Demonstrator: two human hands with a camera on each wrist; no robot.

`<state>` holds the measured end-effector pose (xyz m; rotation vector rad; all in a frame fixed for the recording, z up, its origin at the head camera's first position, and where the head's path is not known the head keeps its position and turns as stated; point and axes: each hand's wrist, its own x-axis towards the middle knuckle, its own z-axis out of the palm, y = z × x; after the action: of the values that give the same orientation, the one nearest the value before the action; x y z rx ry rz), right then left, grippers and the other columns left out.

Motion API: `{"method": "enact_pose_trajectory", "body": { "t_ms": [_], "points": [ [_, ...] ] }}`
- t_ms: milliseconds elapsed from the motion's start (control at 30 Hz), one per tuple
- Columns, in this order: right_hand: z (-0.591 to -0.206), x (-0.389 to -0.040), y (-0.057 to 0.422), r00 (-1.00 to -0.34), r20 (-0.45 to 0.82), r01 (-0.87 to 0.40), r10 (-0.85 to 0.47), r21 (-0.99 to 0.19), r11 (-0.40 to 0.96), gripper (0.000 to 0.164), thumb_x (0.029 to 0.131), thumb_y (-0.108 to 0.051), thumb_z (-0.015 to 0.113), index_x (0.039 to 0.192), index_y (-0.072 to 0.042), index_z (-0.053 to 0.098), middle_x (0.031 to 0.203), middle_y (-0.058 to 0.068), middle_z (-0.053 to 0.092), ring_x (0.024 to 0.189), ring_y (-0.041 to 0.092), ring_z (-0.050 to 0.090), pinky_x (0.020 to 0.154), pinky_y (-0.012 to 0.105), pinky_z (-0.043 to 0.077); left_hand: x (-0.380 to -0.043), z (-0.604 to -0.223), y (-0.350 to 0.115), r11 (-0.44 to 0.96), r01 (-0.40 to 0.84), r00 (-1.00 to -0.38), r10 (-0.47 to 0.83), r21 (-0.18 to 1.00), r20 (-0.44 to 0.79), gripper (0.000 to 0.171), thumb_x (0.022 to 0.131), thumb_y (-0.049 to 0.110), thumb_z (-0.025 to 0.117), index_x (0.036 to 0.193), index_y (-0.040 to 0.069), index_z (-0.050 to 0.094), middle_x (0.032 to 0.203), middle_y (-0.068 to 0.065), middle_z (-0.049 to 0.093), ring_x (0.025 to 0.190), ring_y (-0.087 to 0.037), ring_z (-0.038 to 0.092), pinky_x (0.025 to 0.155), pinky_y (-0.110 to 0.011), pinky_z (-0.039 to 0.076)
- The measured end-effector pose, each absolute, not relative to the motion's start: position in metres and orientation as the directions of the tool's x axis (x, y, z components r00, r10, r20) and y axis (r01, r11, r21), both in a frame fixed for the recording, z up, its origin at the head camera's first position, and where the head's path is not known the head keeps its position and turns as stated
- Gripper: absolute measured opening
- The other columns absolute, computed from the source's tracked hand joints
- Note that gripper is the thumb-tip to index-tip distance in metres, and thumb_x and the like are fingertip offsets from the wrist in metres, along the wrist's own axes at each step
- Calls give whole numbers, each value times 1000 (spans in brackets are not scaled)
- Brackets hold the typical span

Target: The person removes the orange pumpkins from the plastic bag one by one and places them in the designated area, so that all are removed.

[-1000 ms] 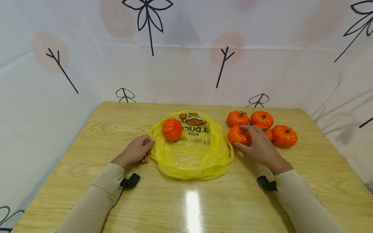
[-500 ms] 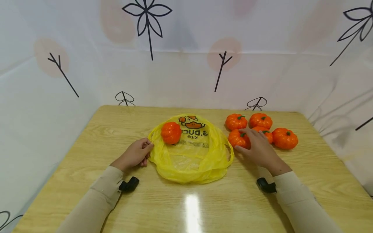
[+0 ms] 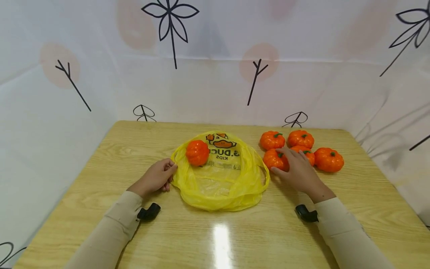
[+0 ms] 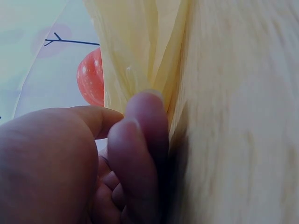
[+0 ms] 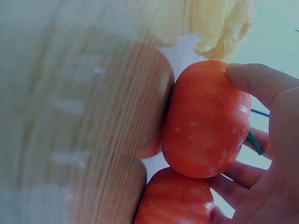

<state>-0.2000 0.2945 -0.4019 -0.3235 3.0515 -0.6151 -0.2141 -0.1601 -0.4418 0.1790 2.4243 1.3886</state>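
A yellow plastic bag [image 3: 218,201] lies spread with its mouth toward me, a duck print on its inner side. One orange toy pumpkin [image 3: 197,153] sits in it at the left. My left hand [image 3: 155,176] pinches the bag's left edge between thumb and fingers; the left wrist view shows the thin film [image 4: 135,51] at the fingertips. Right of the bag, my right hand [image 3: 297,170] grips another toy pumpkin [image 3: 274,160], thumb on the near side and fingers round the far side. In the right wrist view that pumpkin [image 5: 205,121] stands at the table surface, its green stem toward the palm.
Several more toy pumpkins stand close around the right hand: one behind [image 3: 272,140], one at the back right [image 3: 300,139], one at the far right [image 3: 328,160], and one partly hidden by the hand [image 3: 304,154]. A patterned white cloth [image 3: 208,89] hangs behind the wooden table [image 3: 188,239].
The head view has tilted slightly, so everything sits a little lower in it than a second ago. Both hands keep their places on the bag edge and the pumpkin.
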Motion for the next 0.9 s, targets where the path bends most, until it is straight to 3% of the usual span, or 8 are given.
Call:
{"method": "enact_pose_trajectory", "body": {
  "t_ms": [900],
  "points": [
    [-403,-199,295,-979,61,-202,-193,-375,905,72,94,-38,70,148,-2,39,154,30,36,142,53,28,121,66,6,-216,-442,-161,512,-50,-933,282,858,-223,30,107,34,48,103,5,51,74,-7,55,46,-16,58,44,-30,51]
  ]
}}
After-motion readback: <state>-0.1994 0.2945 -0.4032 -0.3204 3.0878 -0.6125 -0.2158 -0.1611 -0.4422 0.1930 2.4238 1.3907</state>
